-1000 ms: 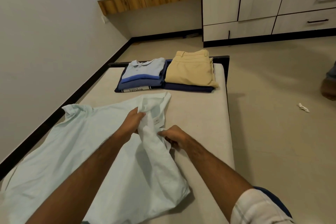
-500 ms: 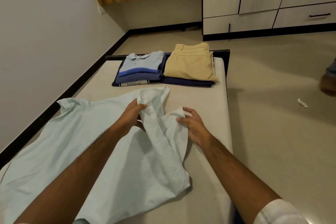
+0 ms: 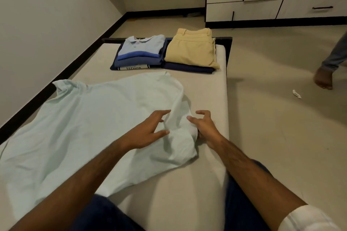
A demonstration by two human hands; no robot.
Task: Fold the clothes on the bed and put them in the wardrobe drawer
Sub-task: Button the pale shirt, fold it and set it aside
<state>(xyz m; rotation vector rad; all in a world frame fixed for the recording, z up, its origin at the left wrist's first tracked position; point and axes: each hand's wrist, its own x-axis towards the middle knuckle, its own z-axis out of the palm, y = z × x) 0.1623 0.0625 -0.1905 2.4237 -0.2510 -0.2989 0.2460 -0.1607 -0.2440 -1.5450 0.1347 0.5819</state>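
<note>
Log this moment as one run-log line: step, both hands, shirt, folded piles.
step: spreading pale shirt on bed | left hand: open, on shirt | right hand: open, at sleeve edge | folded piles: far end of bed

Bare mattress lies open at center right; two folded stacks block the far end, upper center of frame.

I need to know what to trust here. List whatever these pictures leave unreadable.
- Right hand, head view: its thumb is tucked under the pale shirt, so its grip cannot be told.
- Shirt: its near left part runs off the frame's left edge.
- Navy garment: khaki trousers cover it; type unknown.
- Scrap on the floor: too small to identify.
- Drawers: cut off by the right edge.
</note>
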